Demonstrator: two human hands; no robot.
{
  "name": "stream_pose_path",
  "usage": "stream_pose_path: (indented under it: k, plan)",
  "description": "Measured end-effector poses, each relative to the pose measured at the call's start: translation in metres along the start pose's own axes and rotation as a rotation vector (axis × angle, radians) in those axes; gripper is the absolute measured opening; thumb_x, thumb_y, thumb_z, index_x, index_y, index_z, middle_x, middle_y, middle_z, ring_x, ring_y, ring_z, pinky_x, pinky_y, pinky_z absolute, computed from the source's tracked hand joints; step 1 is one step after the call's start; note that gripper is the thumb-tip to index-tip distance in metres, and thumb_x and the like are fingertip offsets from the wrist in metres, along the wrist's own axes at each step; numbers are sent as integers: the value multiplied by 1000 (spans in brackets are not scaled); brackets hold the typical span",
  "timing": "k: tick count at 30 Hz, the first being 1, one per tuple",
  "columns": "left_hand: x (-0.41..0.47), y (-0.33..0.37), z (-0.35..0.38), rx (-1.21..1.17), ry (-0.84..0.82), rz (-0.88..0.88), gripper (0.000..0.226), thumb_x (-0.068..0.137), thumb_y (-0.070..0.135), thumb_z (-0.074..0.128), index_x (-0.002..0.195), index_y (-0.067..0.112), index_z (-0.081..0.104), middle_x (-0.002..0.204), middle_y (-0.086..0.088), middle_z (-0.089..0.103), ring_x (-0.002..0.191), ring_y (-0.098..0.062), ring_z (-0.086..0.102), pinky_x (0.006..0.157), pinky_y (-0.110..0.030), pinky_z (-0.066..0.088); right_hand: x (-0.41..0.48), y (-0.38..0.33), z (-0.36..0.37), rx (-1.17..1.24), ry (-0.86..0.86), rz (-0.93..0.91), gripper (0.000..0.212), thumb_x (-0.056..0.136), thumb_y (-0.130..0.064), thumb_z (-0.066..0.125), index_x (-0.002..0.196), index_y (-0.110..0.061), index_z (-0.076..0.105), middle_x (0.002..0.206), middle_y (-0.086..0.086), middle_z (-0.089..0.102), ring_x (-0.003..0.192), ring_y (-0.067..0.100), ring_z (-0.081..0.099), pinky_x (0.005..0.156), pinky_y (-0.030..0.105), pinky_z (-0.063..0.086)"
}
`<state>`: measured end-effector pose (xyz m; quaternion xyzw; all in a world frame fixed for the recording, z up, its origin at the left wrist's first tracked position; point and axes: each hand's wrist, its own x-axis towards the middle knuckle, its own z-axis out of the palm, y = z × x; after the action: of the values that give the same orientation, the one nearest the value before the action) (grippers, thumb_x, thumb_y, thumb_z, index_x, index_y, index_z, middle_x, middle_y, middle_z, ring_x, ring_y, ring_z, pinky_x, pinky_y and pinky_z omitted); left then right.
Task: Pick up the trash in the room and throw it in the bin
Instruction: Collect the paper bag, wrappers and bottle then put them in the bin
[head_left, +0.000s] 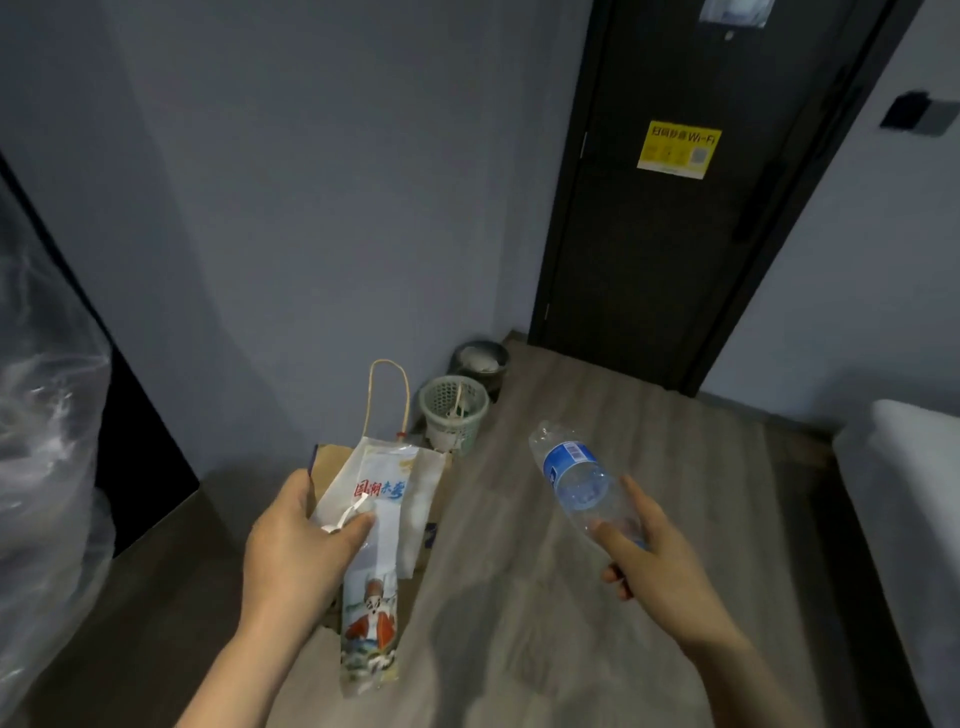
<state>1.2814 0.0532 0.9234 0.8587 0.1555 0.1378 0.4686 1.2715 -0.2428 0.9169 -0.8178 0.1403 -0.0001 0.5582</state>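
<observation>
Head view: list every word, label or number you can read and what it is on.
"Wi-Fi": on the yellow sticker on the dark door; the characters before it are too blurred.
"国潮": in red on the white bag held by the left hand; the blue characters after it are unclear.
On the bottle in the right hand, the blue label shows a barcode; its print is unreadable.
Nothing readable on the white sheet at the door's top.

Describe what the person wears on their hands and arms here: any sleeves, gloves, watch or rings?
Nothing is worn that the frame shows. The left hand and right hand have no gloves, and no ring is visible. The left forearm and right forearm are uncovered down to the bottom edge of the picture, with no sleeve, watch or bracelet in view.
</observation>
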Motion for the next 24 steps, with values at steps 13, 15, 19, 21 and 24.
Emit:
stream_pose_path:
  k: [13, 15, 19, 21, 24]
  plan:
    - [206, 31, 112, 82, -26, -78, 32, 78, 24, 75, 101, 23, 54, 89, 4, 64, 81, -20, 63, 64, -36, 53, 263, -15, 26, -53, -61, 65, 49, 87, -29, 67, 128, -17, 44, 95, 2, 62, 63, 18, 66, 48, 21, 43]
    - [236, 43, 130, 86, -3, -78, 29, 77, 23, 75, 97, 25, 54, 86, 7, 63, 80, -19, 64, 64, -35, 53, 302, -21, 25, -80, -99, 53, 50, 88, -30, 66, 131, -17, 43, 97, 3, 62, 69, 19, 67, 48, 17, 43]
    - [287, 57, 166, 102, 39, -90, 24, 77, 23, 74, 89, 23, 54, 80, 10, 62, 72, -11, 60, 60, -33, 51, 377, -26, 27, -148, -141, 74, 59, 88, -31, 66, 138, -16, 38, 115, 6, 56, 82, 18, 65, 44, 11, 41]
    - [310, 60, 182, 116, 38, -91, 24, 77, 22, 75, 87, 20, 52, 79, 8, 61, 70, -9, 58, 54, -29, 47, 407, -27, 31, -180, -161, 81, 61, 89, -32, 65, 140, -17, 36, 118, 5, 54, 81, 17, 65, 44, 11, 41]
    - [351, 60, 205, 140, 31, -88, 28, 77, 20, 76, 83, 15, 49, 75, 4, 58, 65, -11, 55, 47, -25, 37, 454, -26, 40, -219, -194, 111, 63, 89, -33, 64, 143, -18, 33, 121, 4, 53, 82, 15, 64, 42, 10, 40]
